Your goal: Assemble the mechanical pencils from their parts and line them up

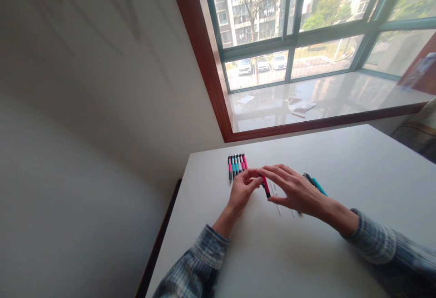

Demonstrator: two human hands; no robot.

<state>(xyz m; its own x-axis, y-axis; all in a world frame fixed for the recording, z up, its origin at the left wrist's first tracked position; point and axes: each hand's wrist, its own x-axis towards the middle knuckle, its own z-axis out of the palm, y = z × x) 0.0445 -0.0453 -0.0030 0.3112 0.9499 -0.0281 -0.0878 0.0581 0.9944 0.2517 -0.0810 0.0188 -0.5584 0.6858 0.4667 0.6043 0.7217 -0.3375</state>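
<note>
My left hand (pixel 242 191) pinches a short red-and-black pen barrel (pixel 265 186) between thumb and fingers, above the white table. My right hand (pixel 299 189) is on the same barrel, its thumb at the lower black end and its fingertips at the upper end. Thin white refill-like sticks (pixel 278 207) lie on the table under the right hand, which partly hides them. Just beyond my left hand lies a row of several click pens (pixel 237 162) in red, teal, white and black. Past the right hand rest a teal pen part (pixel 319 186) and a black pen part (pixel 308 179), partly covered.
The white table (pixel 272 257) meets a wall on the left. Behind it is a window with a red-brown frame (pixel 306 125). A crumpled cloth (pixel 300 106) and a paper (pixel 245 100) lie on the sill. Some fabric (pixel 417 127) shows at the right edge.
</note>
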